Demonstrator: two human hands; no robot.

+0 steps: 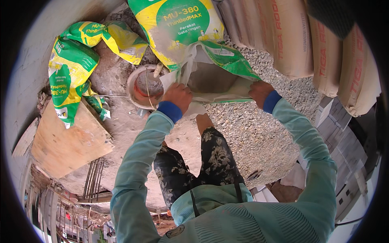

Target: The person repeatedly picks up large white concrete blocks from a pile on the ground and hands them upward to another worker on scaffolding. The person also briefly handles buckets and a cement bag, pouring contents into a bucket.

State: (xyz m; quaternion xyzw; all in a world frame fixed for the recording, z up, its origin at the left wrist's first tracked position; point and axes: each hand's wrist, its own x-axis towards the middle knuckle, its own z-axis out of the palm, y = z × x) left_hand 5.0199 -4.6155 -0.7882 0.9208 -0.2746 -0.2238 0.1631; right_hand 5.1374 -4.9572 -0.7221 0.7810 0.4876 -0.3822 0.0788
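Observation:
A green, yellow and white bag stands with its mouth spread wide in front of me. Grey powder shows inside it. My left hand is closed on the bag's pale torn rim at the left corner. At the opposite corner my right hand grips the rim, its fingers partly hidden by the fold. Just left of my left hand sits a round bucket with a reddish inside and a tool handle leaning at its edge.
Behind the open bag lies a full green and yellow bag. Crumpled bags rest at the left above a plywood board. Brown paper sacks are stacked at the right, beside a gravel heap. Thin metal rods lie lower left.

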